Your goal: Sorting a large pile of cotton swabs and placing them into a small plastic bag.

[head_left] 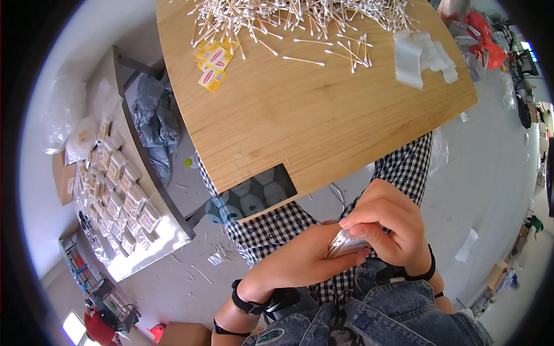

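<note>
In front of my lap, my left hand is closed around a small clear plastic packet of cotton swabs. My right hand pinches the packet's upper end with thumb and forefinger. Fingers cover much of the packet, so its far side is hidden. Beyond my hands is a wooden table with a big loose heap of cotton swabs at its far side. Several yellow printed cards lie at the table's left. Flat clear plastic bags lie at its right.
A dark patterned pad sits at the table's near left corner. To the left, a side table bears many filled swab packets. Grey plastic sheeting bunches between the tables. Stray swabs litter the floor; a cardboard box stands lower left.
</note>
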The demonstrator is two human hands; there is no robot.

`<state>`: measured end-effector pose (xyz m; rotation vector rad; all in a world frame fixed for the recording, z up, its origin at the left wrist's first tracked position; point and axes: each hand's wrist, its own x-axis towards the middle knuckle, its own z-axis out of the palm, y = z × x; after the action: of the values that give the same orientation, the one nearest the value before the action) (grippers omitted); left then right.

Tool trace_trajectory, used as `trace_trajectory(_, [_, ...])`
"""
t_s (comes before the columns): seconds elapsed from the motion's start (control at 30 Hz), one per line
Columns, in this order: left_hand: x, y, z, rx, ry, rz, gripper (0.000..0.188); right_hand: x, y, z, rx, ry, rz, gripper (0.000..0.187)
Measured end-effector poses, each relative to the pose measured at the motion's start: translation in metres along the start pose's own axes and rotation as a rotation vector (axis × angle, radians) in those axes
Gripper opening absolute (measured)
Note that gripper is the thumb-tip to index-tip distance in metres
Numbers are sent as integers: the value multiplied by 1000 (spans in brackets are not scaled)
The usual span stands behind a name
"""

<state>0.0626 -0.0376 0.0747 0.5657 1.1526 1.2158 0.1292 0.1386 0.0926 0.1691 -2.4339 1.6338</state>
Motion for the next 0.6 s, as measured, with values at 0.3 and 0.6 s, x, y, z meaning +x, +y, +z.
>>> trace_trajectory(0.3, [8,-13,16,-251,206,246,40,-3,-19,-5,-220,54,-40,29])
trace_trajectory(0.6, [14,-17,17,76,416,420,50,-2,-27,1,-387,31,-12,23])
